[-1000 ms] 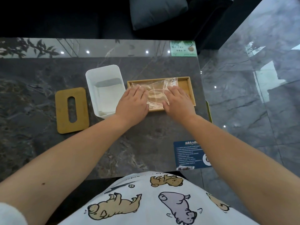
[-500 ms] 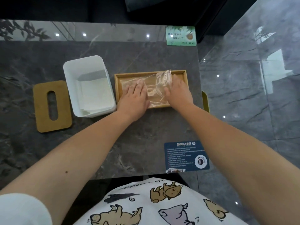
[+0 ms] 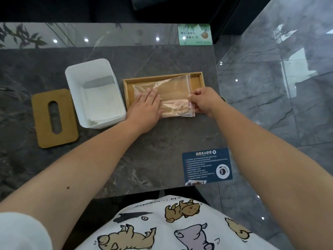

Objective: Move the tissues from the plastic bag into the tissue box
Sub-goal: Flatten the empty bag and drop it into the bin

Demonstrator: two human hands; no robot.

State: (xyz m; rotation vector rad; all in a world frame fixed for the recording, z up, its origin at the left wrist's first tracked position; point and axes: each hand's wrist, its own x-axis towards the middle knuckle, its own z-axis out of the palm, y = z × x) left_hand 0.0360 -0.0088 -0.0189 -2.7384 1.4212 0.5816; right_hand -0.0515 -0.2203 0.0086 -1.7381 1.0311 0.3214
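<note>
A clear plastic zip bag [image 3: 173,94] lies flat in a shallow wooden tray [image 3: 197,79]; it looks empty. My left hand [image 3: 145,109] presses flat on the bag's left part, fingers together. My right hand [image 3: 205,101] pinches the bag's red-striped zip edge at the right. To the left stands the open white tissue box [image 3: 88,73] with a stack of white tissues [image 3: 102,103] inside. Its wooden lid [image 3: 54,118], with an oval slot, lies flat further left.
Everything rests on a dark marble table [image 3: 153,150], whose right edge runs just past the tray. A green card [image 3: 195,34] lies at the far right corner, a dark blue card [image 3: 207,166] at the near right corner. Glossy floor lies to the right.
The bag has been spread out flat to the right across the tray. My right hand moved right to the zip edge and now pinches it; my left hand stays pressed on the bag.
</note>
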